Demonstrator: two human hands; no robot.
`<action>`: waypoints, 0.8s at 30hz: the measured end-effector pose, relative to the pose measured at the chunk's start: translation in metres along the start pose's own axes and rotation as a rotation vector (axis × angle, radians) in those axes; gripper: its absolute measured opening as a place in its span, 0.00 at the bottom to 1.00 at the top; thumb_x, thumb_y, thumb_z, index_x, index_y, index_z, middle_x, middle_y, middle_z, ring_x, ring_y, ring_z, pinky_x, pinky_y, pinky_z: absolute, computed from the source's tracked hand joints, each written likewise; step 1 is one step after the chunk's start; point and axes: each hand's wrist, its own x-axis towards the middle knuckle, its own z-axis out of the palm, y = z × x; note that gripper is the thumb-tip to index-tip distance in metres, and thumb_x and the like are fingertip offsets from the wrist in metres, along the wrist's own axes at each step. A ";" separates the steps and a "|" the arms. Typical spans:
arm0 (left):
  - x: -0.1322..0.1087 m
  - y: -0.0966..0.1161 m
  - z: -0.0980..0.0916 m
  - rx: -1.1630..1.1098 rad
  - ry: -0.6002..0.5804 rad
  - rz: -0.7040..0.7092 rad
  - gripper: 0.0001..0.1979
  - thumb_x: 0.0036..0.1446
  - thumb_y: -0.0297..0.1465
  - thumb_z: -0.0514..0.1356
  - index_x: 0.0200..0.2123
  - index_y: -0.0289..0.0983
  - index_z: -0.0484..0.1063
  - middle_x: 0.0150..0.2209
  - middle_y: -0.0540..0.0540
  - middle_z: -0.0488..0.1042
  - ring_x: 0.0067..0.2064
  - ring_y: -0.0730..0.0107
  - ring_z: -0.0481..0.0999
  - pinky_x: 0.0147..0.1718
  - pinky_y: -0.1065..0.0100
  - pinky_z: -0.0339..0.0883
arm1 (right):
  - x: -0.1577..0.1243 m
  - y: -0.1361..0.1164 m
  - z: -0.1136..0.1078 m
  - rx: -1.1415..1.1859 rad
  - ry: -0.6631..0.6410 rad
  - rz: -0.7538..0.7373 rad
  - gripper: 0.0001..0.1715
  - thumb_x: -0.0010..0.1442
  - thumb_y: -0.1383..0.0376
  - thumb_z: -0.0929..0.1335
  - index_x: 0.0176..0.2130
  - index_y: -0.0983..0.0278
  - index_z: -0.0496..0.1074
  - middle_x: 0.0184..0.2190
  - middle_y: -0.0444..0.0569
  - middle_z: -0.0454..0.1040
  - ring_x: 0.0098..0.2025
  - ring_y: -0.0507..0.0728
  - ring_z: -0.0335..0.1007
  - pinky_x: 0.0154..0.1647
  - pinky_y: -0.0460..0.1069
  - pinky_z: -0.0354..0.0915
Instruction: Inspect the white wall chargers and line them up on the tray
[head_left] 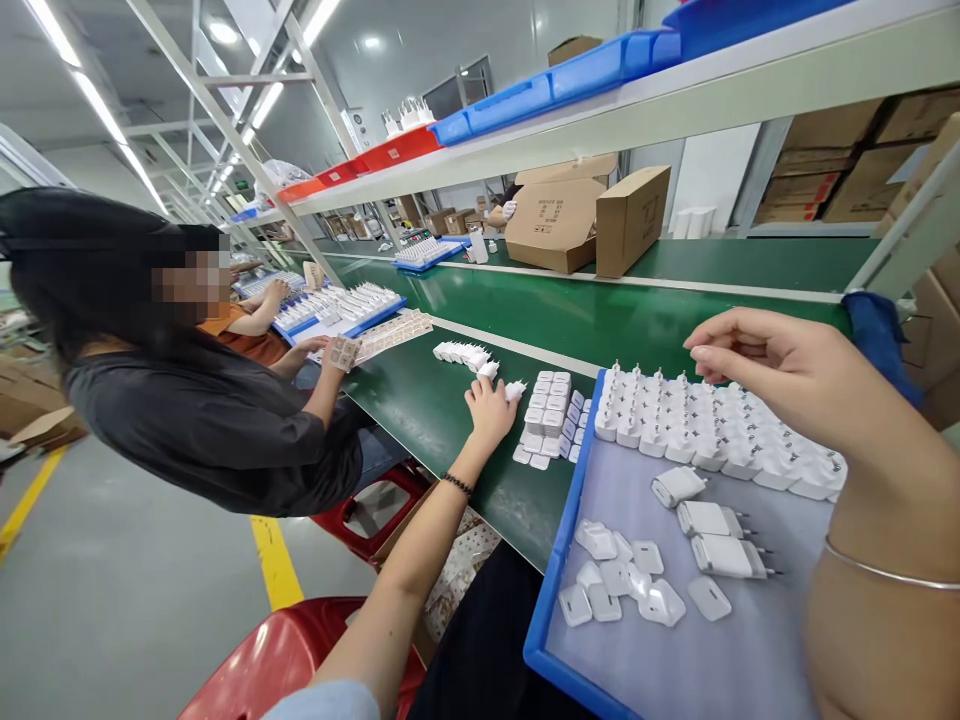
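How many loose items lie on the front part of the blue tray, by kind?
Chargers lying on their side: 3
Flat white caps: about 9, overlapping
Total: about 12
All lie in the blue tray, in front of the upright rows.

left hand: arm stretched forward, dark bead band at wrist, palm down, fingers spread. right hand: raised, forearm close to camera, thin bangle, fingers loosely curled, holding nothing.
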 end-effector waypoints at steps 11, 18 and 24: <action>0.076 -0.020 -0.006 -0.040 -0.147 -0.081 0.53 0.59 0.50 0.63 0.78 0.43 0.38 0.78 0.29 0.39 0.78 0.27 0.41 0.69 0.31 0.47 | 0.001 0.010 -0.004 -0.033 0.030 -0.020 0.17 0.66 0.49 0.71 0.44 0.60 0.76 0.37 0.50 0.77 0.39 0.60 0.71 0.36 0.54 0.63; 0.128 -0.032 -0.028 -0.004 -0.415 -0.067 0.52 0.58 0.49 0.68 0.77 0.48 0.43 0.80 0.38 0.34 0.78 0.32 0.41 0.71 0.31 0.44 | 0.003 0.004 0.002 -0.056 0.015 -0.010 0.18 0.65 0.48 0.71 0.40 0.60 0.77 0.36 0.50 0.77 0.38 0.60 0.69 0.36 0.54 0.63; 0.153 -0.033 -0.036 0.041 -0.530 -0.105 0.42 0.64 0.44 0.66 0.75 0.45 0.52 0.78 0.37 0.46 0.76 0.36 0.50 0.71 0.30 0.49 | 0.007 0.008 0.004 -0.098 0.023 -0.012 0.17 0.64 0.49 0.69 0.39 0.58 0.77 0.35 0.49 0.78 0.37 0.60 0.71 0.35 0.54 0.63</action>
